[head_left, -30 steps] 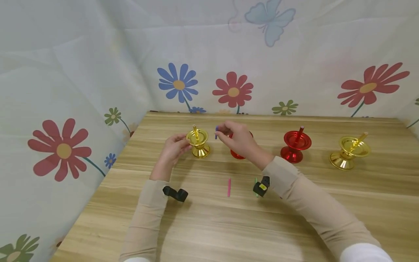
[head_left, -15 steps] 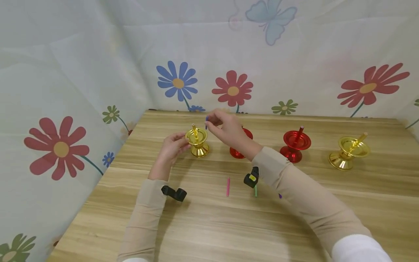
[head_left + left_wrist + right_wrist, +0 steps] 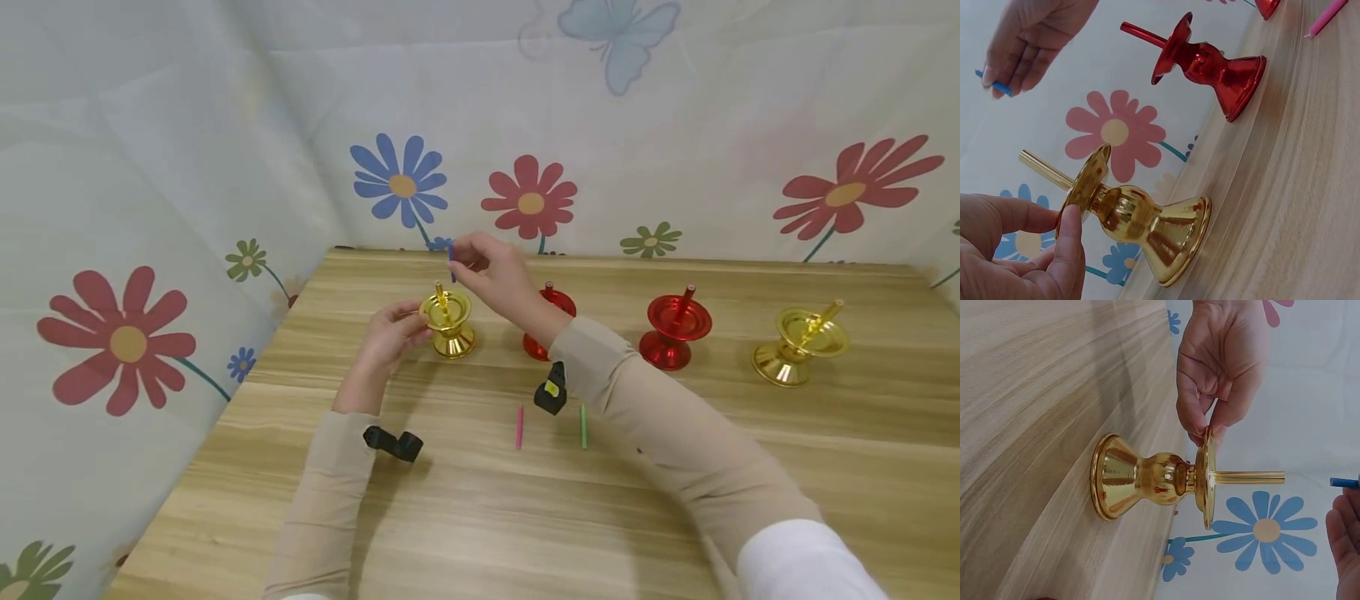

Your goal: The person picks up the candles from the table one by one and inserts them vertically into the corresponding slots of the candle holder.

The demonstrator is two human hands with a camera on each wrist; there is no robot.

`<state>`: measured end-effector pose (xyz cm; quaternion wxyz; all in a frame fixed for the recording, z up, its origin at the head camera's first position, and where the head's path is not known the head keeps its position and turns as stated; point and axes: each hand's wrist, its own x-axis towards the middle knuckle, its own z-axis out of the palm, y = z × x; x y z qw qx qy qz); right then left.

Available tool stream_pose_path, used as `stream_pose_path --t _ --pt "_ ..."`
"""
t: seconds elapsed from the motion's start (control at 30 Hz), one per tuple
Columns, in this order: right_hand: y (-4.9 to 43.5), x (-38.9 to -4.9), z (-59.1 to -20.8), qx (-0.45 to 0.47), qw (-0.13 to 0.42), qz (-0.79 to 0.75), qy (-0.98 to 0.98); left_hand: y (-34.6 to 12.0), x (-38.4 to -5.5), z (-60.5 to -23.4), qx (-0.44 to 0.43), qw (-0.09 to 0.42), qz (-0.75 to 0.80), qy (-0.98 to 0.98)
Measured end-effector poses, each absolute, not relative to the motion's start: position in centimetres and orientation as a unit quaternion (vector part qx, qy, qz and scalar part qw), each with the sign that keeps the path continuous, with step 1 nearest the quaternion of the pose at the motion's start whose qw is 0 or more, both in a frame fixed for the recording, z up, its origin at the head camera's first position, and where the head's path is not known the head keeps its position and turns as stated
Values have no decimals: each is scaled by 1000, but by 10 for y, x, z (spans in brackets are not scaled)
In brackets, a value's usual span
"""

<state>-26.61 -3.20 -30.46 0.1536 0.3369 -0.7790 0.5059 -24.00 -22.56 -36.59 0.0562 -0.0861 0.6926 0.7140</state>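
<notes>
Blue stick (image 3: 1002, 88), pinched between fingers of the right hand (image 3: 497, 271), stood clear above the gold holder (image 3: 453, 340), whose rim the left hand (image 3: 388, 340) pinched.

Soft light shadows the table (image 3: 465, 517), glinting off the gold holder (image 3: 1126, 214).

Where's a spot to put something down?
Bare table: between the sleeves, below the pink candle and green candle; in front of the rightmost gold candlestick. Crowded: around the leftmost gold candlestick, gripped by the left hand, right hand nearby.
</notes>
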Motion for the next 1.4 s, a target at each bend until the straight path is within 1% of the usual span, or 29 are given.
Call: stream_pose_path --t 0.23,0.63,0.8,0.93,1.13,1.4 --pt "-44 -273 -304 322 93 525 -783 -231 -236 -364 -92 51 711 695" --pt "-49 -280 -303 297 41 537 -788 -229 -237 -364 -81 52 709 699" --pt "-54 -283 -305 304 42 532 -789 -230 -238 -364 -76 54 712 696" --pt "-56 -282 -308 294 50 534 -791 -229 -238 -364 -73 59 710 697" --pt "-54 -283 -313 277 48 541 -793 -224 -238 -364 -80 62 711 696" --pt "-53 -282 -312 279 52 536 -795 -223 -238 -364 -85 58 715 692"
